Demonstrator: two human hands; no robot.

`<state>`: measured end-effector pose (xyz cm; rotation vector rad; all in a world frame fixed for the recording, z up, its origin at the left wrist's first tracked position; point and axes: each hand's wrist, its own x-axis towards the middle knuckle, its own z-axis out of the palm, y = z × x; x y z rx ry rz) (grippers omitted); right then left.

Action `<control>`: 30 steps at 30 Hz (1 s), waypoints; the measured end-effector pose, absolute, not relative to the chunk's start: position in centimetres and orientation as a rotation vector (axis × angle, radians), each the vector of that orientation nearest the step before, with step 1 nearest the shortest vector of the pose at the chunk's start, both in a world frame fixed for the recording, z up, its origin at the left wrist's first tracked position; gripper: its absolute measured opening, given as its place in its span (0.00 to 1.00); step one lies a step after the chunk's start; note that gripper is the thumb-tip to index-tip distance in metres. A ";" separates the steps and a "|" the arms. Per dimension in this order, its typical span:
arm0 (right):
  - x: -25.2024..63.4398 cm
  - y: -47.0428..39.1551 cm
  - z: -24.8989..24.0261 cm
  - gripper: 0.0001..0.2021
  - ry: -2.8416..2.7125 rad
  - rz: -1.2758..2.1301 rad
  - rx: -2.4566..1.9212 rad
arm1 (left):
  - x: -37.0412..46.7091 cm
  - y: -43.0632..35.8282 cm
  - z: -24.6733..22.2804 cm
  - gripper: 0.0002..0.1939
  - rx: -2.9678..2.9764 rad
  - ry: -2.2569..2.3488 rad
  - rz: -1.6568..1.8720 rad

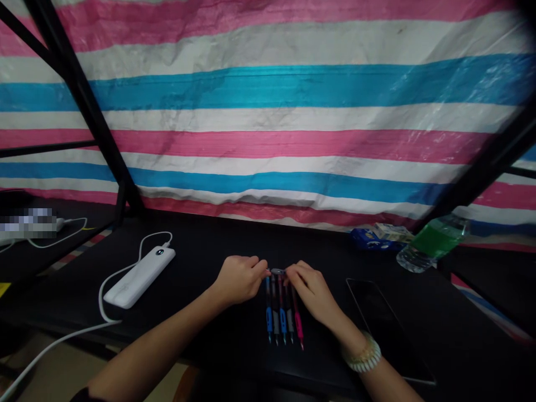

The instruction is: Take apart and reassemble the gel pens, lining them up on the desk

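Note:
Between my two hands a small grey, pen-like item [277,272] lies crosswise, just above the top ends of several pens. My left hand [245,278] is closed, its fingertips pinching the item's left end. The fingers of my right hand [309,285] are closed at its right end, beside the top of the pink pen [298,319]. Side by side on the black table, the pens point their tips toward me: a blue pen [269,319] on the left, grey and blue ones in the middle, the pink one on the right.
A white power bank [140,276] with a cable lies left on the black table [201,240]. A dark phone or tablet [387,326] is by my right forearm. Behind it are a bottle with a green label [435,240] and a blue packet [371,239]. Black metal posts flank the table.

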<state>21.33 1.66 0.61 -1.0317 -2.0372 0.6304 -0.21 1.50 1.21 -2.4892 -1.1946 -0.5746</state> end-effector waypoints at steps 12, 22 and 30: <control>21.4 2.3 0.2 0.18 -1.902 0.744 -1.098 | -0.3 1.3 1.7 0.14 -2.459 -1.208 -0.659; 21.4 2.5 0.3 0.13 -1.779 0.918 -1.100 | -0.5 1.3 1.8 0.07 -2.538 -1.241 -0.655; 21.4 2.6 0.2 0.13 -1.722 1.020 -1.071 | -0.4 1.4 2.0 0.07 -2.539 -1.234 -0.616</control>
